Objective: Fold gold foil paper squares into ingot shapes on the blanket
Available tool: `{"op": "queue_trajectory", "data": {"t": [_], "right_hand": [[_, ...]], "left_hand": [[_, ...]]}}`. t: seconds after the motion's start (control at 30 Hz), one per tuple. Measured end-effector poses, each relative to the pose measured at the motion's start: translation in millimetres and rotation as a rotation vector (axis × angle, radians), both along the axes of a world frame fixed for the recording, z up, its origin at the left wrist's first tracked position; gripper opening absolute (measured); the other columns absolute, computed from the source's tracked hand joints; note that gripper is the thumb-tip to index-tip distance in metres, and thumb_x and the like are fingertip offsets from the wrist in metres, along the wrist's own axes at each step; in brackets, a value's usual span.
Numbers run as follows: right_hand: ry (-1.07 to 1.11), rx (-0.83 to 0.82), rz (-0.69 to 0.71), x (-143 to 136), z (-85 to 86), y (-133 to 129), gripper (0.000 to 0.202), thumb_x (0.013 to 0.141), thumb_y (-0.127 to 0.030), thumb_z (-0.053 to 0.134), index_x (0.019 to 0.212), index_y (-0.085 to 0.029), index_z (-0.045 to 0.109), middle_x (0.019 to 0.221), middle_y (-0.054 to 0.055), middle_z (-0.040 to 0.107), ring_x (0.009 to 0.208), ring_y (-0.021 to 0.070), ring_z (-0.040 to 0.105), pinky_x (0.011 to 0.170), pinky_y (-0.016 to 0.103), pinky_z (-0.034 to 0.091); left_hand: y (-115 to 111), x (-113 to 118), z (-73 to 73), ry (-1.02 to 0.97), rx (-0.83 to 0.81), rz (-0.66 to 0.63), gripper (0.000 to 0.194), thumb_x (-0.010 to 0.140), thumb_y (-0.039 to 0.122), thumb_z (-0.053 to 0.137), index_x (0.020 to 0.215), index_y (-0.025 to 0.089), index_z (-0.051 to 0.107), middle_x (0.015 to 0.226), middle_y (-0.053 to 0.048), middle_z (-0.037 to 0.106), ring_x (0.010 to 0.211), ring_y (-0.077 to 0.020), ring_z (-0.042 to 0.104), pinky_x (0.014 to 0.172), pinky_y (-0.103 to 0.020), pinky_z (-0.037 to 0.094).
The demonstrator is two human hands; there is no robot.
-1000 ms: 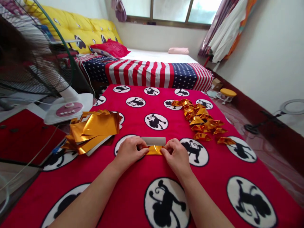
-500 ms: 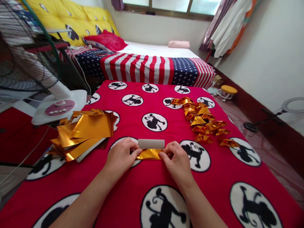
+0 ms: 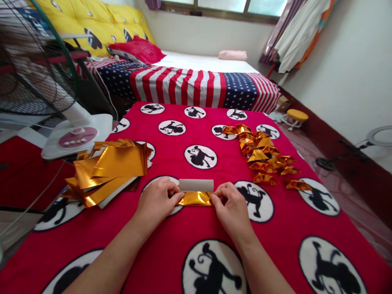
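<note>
Between my hands is a sheet of gold foil paper (image 3: 196, 199), its near part folded into a shiny gold band and its far part showing a grey back that curls up. My left hand (image 3: 159, 198) pinches the left end of it between thumb and fingers. At the right end, my right hand (image 3: 229, 204) pinches the same paper. A loose stack of flat gold foil sheets (image 3: 119, 161) lies to the left of my left hand. Several folded gold foil pieces (image 3: 259, 154) are heaped to the right, beyond my right hand.
A red cloth with monkey prints (image 3: 171, 155) covers the surface under the papers. At the left stands a fan (image 3: 78, 134), close to the sheet stack. Behind are a bed with a striped, starred cover (image 3: 183, 87) and, on the right, a yellow stool (image 3: 297, 115).
My right hand has shifted slightly right along the paper's edge, and more of the gold band shows. My left hand keeps its pinch. The view has moved a little.
</note>
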State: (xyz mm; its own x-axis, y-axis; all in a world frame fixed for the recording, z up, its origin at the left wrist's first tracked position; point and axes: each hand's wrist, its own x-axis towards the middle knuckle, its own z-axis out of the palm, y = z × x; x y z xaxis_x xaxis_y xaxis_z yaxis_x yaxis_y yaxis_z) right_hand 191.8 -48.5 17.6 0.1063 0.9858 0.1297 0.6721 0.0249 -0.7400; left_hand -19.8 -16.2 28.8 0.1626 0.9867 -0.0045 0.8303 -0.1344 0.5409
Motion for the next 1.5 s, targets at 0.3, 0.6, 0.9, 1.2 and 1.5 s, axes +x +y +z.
{"op": "queue_trajectory", "data": {"t": [0.3, 0.6, 0.9, 1.2, 1.5], "right_hand": [[-0.071, 0.029, -0.023, -1.2, -1.5, 0.2, 0.018, 0.077, -0.013, 0.057, 0.062, -0.021, 0.05, 0.073, 0.0, 0.053, 0.062, 0.0139, 0.05, 0.06, 0.028, 0.039], [-0.084, 0.017, -0.031, -3.8, -2.0, -0.4, 0.021, 0.083, -0.016, 0.053, 0.064, -0.021, 0.047, 0.076, 0.001, 0.051, 0.065, 0.014, 0.049, 0.064, 0.028, 0.038], [-0.21, 0.032, -0.062, -8.2, -3.0, -0.4, 0.019, 0.081, -0.014, 0.051, 0.065, -0.021, 0.045, 0.076, 0.001, 0.049, 0.066, 0.0143, 0.049, 0.063, 0.029, 0.036], [-0.236, 0.037, -0.072, -9.2, -2.6, -0.8, 0.018, 0.082, -0.013, 0.049, 0.066, -0.021, 0.046, 0.077, 0.001, 0.049, 0.066, 0.0142, 0.049, 0.062, 0.029, 0.034], [-0.233, 0.043, -0.079, -9.6, -2.0, -0.2, 0.019, 0.081, -0.013, 0.049, 0.065, -0.021, 0.047, 0.076, 0.0, 0.051, 0.067, 0.0143, 0.049, 0.063, 0.028, 0.033]], "left_hand": [[-0.7, 1.2, 1.1, 0.005, -0.004, 0.017, 0.017, 0.078, 0.033, 0.064, 0.067, 0.021, 0.069, 0.077, -0.002, 0.065, 0.073, -0.0162, 0.058, 0.064, -0.027, 0.038], [-1.0, 0.8, 0.0, 0.029, 0.023, -0.001, 0.018, 0.078, 0.032, 0.063, 0.066, 0.019, 0.066, 0.074, -0.002, 0.062, 0.069, -0.0149, 0.055, 0.061, -0.026, 0.037], [-1.2, 1.8, -1.3, 0.02, 0.039, 0.014, 0.018, 0.077, 0.032, 0.064, 0.065, 0.02, 0.065, 0.072, -0.001, 0.062, 0.067, -0.0145, 0.054, 0.06, -0.026, 0.036], [-1.8, 2.2, -3.3, 0.025, 0.056, 0.024, 0.017, 0.076, 0.031, 0.064, 0.064, 0.02, 0.065, 0.072, -0.001, 0.063, 0.067, -0.0142, 0.054, 0.061, -0.026, 0.035], [-3.3, 3.5, -1.8, 0.043, 0.068, 0.026, 0.018, 0.077, 0.032, 0.063, 0.064, 0.02, 0.064, 0.074, -0.001, 0.064, 0.068, -0.0151, 0.056, 0.062, -0.026, 0.036]]}}
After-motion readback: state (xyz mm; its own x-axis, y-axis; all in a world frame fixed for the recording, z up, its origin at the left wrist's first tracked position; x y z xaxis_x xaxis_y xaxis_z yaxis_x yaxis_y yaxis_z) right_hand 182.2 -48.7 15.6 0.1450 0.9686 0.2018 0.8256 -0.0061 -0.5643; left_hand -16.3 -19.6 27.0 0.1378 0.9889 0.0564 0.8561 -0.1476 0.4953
